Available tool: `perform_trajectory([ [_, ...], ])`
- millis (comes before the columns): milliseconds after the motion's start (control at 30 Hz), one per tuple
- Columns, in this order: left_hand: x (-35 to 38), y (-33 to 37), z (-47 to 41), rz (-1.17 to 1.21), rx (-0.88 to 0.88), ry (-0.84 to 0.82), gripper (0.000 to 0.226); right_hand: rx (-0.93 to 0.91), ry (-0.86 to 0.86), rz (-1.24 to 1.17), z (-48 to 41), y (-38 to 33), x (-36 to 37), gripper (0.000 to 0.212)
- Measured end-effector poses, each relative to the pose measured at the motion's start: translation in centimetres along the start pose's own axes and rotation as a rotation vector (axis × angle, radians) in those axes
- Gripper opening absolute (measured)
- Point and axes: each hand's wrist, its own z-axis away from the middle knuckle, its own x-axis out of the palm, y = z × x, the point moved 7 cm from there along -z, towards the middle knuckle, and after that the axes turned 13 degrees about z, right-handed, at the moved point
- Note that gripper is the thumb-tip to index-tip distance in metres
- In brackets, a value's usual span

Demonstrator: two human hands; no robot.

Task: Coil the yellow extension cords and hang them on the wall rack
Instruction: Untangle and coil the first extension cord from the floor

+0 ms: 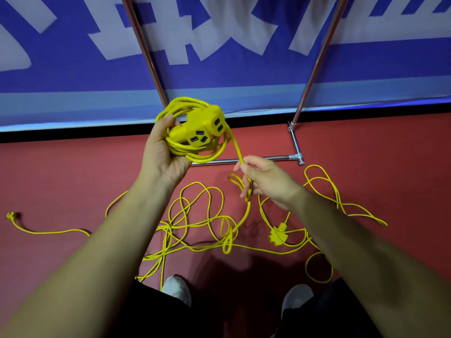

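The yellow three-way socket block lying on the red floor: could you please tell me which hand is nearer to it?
Right. The right hand pinches yellow cord above the yellow socket block; the left hand holds the coiled cord farther up and left.

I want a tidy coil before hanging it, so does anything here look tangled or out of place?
The loose yellow cord on the floor lies in crossing, tangled-looking loops, an outlet block among them. The coil in the left hand looks neat; the right hand pinches its tail.

Even light, sharp, wide-angle edge distortion
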Motion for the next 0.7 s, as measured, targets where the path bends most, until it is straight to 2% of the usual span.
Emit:
perform_trajectory([
  [167,0.0,-0.2,0.1,0.021,-0.024,0.065,0.007,0.047,0.002,0.201,0.2,0.8,-0.1,0.023],
  [233,0.0,0.1,0.1,0.044,-0.051,0.044,0.011,0.056,0.009,0.227,0.2,1.0,-0.1,0.023],
  [367,1.4,-0.2,0.5,0.078,-0.133,-0.118,0.009,0.121,0.052,0.076,-0.3,1.5,0.0,0.024],
  [467,2.8,-0.6,1.1,0.043,-0.149,-0.219,0.035,0.162,0.014,-0.020,-0.1,1.3,0.6,0.027],
  [567,2.9,-0.1,1.0,0.053,-0.024,-0.208,0.050,0.208,-0.045,-0.043,0.3,1.4,1.6,0.026],
  [700,3.3,1.1,0.9,-0.028,0.177,-0.231,0.037,0.191,-0.132,-0.028,1.1,1.2,2.9,0.015],
])
